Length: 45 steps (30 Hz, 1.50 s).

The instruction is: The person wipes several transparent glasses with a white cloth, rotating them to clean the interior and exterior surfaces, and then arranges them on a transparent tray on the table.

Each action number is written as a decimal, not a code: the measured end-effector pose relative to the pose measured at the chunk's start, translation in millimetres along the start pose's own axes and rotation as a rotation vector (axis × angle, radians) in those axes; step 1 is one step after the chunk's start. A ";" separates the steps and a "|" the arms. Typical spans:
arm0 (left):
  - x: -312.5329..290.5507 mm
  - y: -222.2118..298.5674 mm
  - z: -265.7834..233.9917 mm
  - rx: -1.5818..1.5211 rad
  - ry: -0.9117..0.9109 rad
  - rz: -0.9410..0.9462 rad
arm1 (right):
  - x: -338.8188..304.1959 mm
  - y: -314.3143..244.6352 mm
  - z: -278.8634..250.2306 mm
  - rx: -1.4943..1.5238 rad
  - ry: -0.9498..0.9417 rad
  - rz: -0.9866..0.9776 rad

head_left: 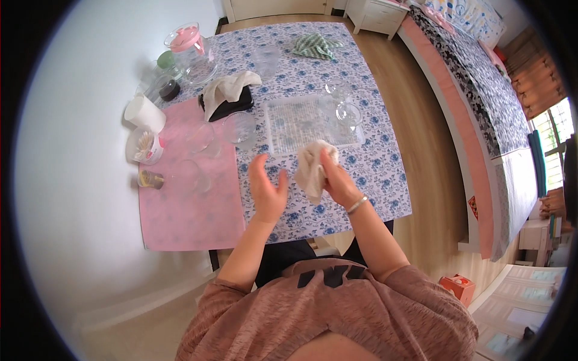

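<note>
My right hand (341,183) grips a bunched off-white cloth (310,171) above the near part of the table. My left hand (268,192) is held up to its left, fingers and thumb apart, with nothing in it. Just beyond the cloth lies a clear, shallow plastic tray (283,148). Clear glass vessels (348,113) stand at its right end. Left of the tray is a clear glass bowl or cup (239,129). More faint, transparent glassware (206,142) rests on the pink mat (192,222); its exact shapes are hard to make out.
A second off-white cloth (227,91) drapes over a black case (233,108). Along the wall stand a pink-lidded glass jug (195,60), a white paper roll (144,114), a tub of cotton swabs (146,147) and a small dark-yellow container (151,179). A green checked cloth (315,46) lies far back.
</note>
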<state>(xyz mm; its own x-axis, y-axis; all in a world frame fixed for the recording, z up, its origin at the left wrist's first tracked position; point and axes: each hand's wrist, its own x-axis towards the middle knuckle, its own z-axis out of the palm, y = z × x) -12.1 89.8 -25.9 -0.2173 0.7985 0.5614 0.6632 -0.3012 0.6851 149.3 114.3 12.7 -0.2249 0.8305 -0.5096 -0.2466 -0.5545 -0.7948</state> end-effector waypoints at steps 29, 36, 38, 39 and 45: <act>58.9 50.9 111.2 -0.757 -0.370 -0.635 | -16.2 -22.7 -89.9 -0.171 0.361 -0.313; 41.7 73.9 67.8 -1.424 -0.223 -1.129 | -58.6 -15.7 -59.5 -0.142 0.426 -0.409; 25.4 85.6 57.4 -1.398 -0.243 -1.041 | -69.5 -9.3 -38.4 -0.085 0.290 -0.416; 16.6 90.0 53.8 -1.372 -0.265 -0.948 | -70.9 -1.5 -31.2 -0.159 0.177 -0.416; -19.6 69.4 29.8 -0.959 -0.323 -0.618 | -83.1 17.6 -27.5 -0.166 -0.233 -0.480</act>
<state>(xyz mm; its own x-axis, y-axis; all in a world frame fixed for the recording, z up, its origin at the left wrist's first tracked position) 59.5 68.8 -3.2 -0.0304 0.9989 -0.0355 -0.3285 0.0236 0.9442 189.6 36.9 32.1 -0.3311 0.9436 -0.0062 -0.2254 -0.0855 -0.9705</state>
